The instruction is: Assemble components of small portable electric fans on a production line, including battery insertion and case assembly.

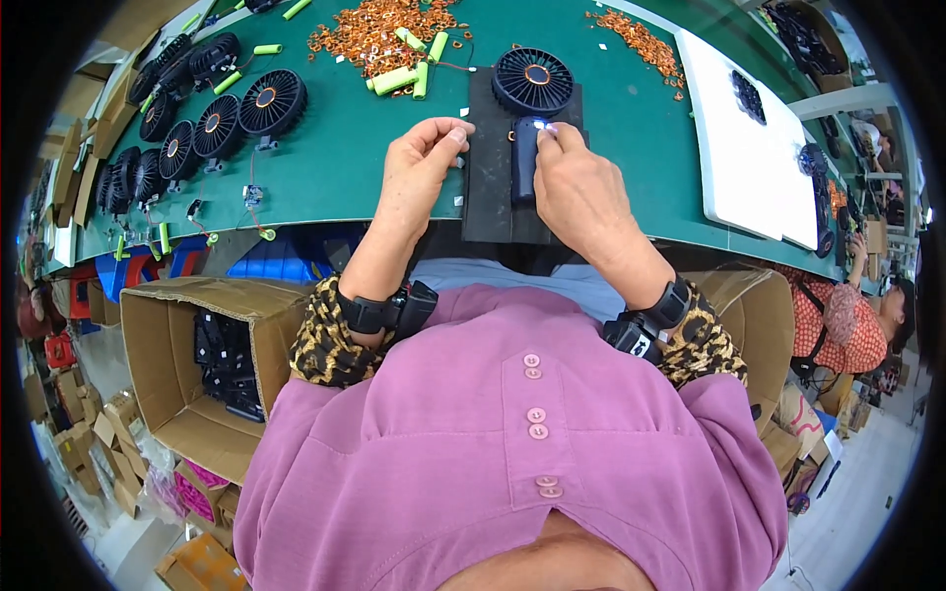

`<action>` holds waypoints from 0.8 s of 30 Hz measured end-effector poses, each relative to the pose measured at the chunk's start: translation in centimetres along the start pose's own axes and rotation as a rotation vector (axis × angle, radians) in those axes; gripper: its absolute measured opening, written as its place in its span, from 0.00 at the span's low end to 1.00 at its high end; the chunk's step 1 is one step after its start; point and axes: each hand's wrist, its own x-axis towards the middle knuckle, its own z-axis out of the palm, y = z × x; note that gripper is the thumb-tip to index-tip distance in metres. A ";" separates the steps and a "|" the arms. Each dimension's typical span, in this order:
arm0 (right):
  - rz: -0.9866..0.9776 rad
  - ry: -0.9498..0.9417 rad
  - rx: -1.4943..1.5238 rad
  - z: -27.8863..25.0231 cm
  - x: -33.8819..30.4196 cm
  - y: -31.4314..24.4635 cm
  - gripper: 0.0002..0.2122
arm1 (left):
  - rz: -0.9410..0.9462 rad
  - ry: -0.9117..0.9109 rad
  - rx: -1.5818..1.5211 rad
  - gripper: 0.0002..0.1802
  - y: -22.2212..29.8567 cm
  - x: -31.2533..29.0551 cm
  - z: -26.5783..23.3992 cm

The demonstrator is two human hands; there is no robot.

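One dark blue handheld fan (525, 153) lies between the hands on a black board (487, 202), its long axis pointing away from the person, round head (535, 81) beyond the fingertips and handle alongside the right hand (586, 192), the nearer one. That hand is narrow, fingertips on the handle's upper end; the left hand (416, 169) is pinched nearly together at the board's left edge, and I cannot tell whether it holds anything. Beyond the left hand are at least four green cells (394, 81) by one of two orange ring heaps (370, 34); farther left, at least eight fans (273, 101) stand on the green surface (340, 133); right of the right hand is one white panel (734, 172).
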 end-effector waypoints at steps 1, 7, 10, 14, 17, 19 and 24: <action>0.003 -0.004 0.002 0.4 -0.3 0.0 0.13 | -0.005 -0.001 0.001 0.09 0.1 -0.1 0.1; -0.058 0.145 0.007 1.4 0.1 1.1 0.13 | 0.142 0.010 0.261 0.09 1.2 1.1 1.3; -0.153 0.377 0.222 0.4 3.3 2.1 0.16 | 0.699 0.015 0.545 0.14 3.4 2.5 3.2; -0.210 0.470 0.116 4.5 6.4 1.1 0.25 | 0.968 -0.090 0.702 0.19 3.7 4.5 5.5; -0.231 0.447 0.105 6.8 6.1 0.5 0.26 | 0.905 -0.136 0.762 0.25 2.8 3.7 5.6; -0.196 0.506 0.137 7.3 6.2 0.6 0.27 | 0.923 -0.049 0.768 0.31 2.4 3.4 5.0; 0.092 0.597 0.149 6.2 9.5 5.3 0.30 | 0.791 -0.233 0.983 0.46 2.2 -0.9 4.1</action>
